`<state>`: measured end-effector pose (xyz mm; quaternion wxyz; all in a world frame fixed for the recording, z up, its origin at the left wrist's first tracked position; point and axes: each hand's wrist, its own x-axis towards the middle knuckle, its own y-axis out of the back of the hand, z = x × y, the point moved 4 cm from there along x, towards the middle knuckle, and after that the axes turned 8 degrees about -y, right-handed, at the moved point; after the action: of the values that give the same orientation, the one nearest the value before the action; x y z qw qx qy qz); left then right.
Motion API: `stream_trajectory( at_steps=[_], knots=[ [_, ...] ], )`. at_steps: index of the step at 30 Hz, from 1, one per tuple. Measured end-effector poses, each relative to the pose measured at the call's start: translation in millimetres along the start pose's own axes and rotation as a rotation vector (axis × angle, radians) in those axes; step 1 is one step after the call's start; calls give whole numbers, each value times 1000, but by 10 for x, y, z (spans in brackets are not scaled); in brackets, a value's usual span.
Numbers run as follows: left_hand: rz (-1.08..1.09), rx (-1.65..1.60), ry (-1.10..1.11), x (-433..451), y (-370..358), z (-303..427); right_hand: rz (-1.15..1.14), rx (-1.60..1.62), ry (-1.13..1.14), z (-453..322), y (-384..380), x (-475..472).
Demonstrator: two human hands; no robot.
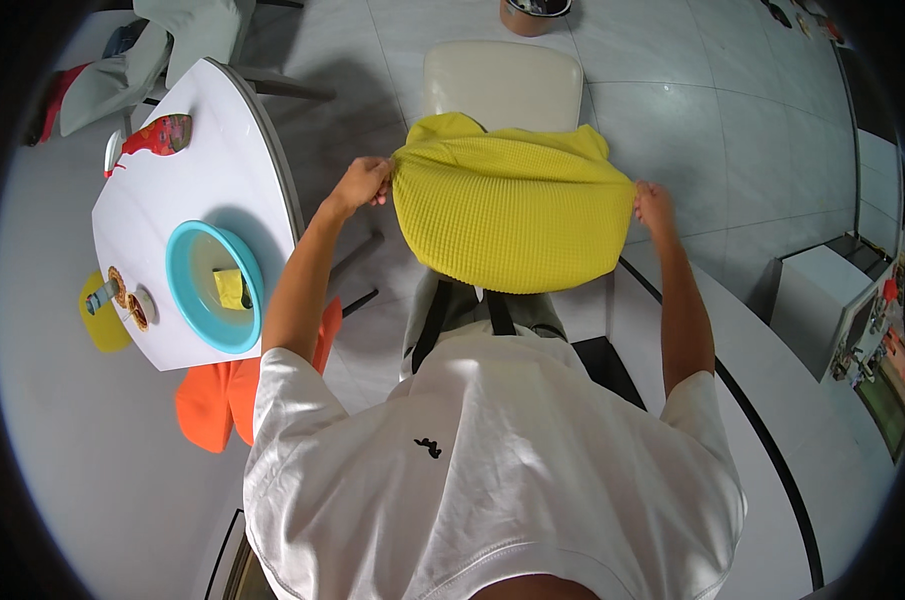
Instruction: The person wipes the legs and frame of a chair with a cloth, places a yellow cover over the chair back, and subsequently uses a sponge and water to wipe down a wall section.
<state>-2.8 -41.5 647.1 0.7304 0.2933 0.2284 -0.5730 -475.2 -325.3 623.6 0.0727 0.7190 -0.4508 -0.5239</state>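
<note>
A yellow waffle-textured fabric chair cover (508, 225) stretches between my two hands in front of my waist. My left hand (364, 182) pinches its left edge, and my right hand (653, 206) grips the right edge. Beyond the fabric shows the cream padded seat (505, 79) of a chair. The cover hides the part of the chair nearest me, so I cannot tell how far the fabric is pulled over it.
To the left, a white table (204, 172) holds a turquoise basin (253, 300) containing a yellow sponge (229, 289), and a red spray bottle (159, 136). Orange fabric (206, 409) is beside the table. Grey chairs (114, 86) and a bin (527, 21) stand farther off.
</note>
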Motion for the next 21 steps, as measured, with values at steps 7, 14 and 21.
stream_trajectory(
  at_steps=[7, 14, 21],
  knots=[
    [420, -394, 43, 631, 302, -48, 44, 873, -276, 132, 43, 855],
    [399, -135, 56, 726, 132, -154, 54, 344, -197, 47, -102, 636],
    [-107, 125, 254, -173, 106, 191, -288, -302, -95, -188, 57, -537]
  ],
)
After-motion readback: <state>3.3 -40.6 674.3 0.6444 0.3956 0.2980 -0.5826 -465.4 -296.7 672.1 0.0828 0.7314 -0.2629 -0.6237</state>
